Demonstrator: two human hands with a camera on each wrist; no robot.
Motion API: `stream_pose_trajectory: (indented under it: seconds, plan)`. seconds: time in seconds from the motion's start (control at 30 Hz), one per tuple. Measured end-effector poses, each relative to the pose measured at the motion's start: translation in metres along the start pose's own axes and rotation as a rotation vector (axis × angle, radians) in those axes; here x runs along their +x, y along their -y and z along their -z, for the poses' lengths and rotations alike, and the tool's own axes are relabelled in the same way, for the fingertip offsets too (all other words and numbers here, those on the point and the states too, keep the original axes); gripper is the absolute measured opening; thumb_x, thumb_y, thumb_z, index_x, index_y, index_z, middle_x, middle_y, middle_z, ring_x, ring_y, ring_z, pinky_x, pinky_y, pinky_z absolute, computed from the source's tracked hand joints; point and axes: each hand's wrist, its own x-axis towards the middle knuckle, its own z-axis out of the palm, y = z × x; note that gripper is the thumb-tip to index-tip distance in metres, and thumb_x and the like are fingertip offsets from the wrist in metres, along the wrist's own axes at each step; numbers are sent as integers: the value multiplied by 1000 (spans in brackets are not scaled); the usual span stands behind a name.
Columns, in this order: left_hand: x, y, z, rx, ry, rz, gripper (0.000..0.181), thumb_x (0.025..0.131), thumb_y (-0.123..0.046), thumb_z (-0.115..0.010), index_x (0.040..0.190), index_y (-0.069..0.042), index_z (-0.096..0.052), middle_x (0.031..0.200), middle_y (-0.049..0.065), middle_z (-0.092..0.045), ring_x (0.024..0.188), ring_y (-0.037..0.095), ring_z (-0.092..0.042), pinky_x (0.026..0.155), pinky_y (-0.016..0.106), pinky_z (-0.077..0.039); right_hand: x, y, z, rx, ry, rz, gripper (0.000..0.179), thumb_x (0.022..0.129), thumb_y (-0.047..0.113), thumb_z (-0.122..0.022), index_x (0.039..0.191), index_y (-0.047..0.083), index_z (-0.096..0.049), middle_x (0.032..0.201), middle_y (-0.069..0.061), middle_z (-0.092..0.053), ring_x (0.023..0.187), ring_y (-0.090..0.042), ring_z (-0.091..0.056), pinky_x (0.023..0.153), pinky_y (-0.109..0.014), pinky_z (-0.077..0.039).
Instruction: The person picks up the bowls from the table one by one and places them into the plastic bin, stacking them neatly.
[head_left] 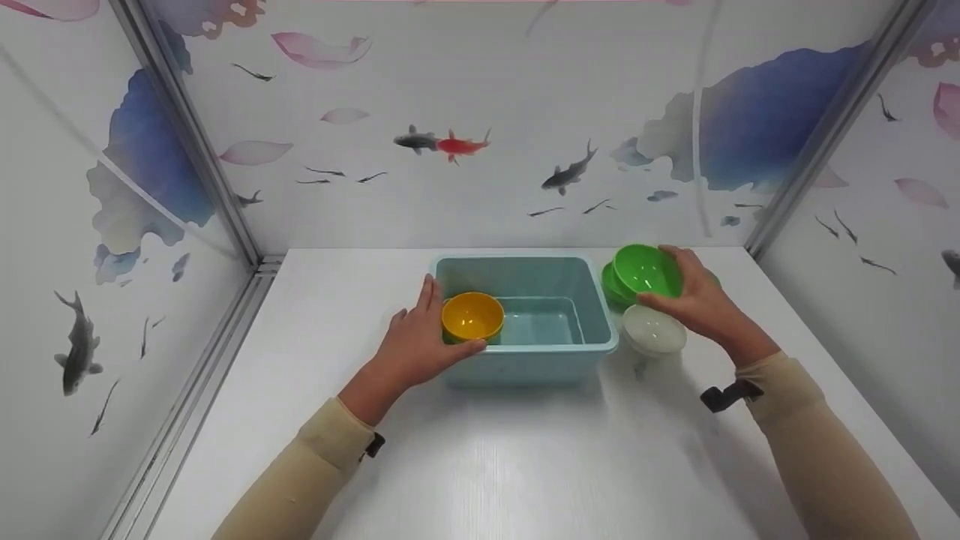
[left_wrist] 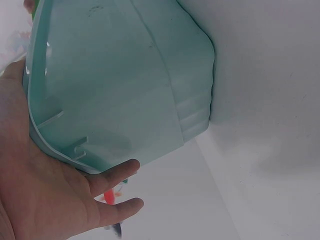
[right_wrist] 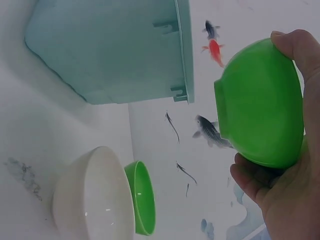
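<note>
A light blue-green plastic basin (head_left: 540,367) stands on the table. A yellow bowl (head_left: 472,318) sits at the left inside it. My left hand (head_left: 416,341) rests against the basin's front left corner, thumb along the front rim and straight fingers along the left side. Those fingers (left_wrist: 115,180) spread outside the wall in the left wrist view. To the basin's right, my right hand (head_left: 697,296) grips a green bowl (right_wrist: 262,107) by its rim, raised and tilted. Below it are a white bowl (head_left: 654,331) and another green bowl (right_wrist: 144,197), partly hidden.
The white table (head_left: 480,465) extends in front of the basin. Printed panels with fish and petals enclose it; the back panel (head_left: 480,202) rises behind the basin. Metal frame posts (head_left: 187,135) stand at the corners.
</note>
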Motion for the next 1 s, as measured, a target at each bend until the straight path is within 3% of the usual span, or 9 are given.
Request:
stream_pose_trajectory:
  seconds: [0.27, 1.0]
  plan:
    - [2, 2, -1, 6, -7, -6, 139, 87, -92, -63, 178, -5, -5, 186, 12, -1, 163, 38, -36, 131, 64, -22, 10, 13, -8, 10, 47, 24, 96, 98, 33, -84, 169, -1, -30, 162, -26, -42, 146, -45, -44, 118, -66, -35]
    - [1, 0, 0, -2, 0, 2, 137, 88, -90, -64, 178, -5, -5, 186, 13, -1, 163, 39, -35, 131, 65, -20, 42, 48, -29, 32, 143, 77, 99, 91, 37, -93, 167, 4, -38, 152, -21, -54, 130, -38, -57, 109, -58, -46]
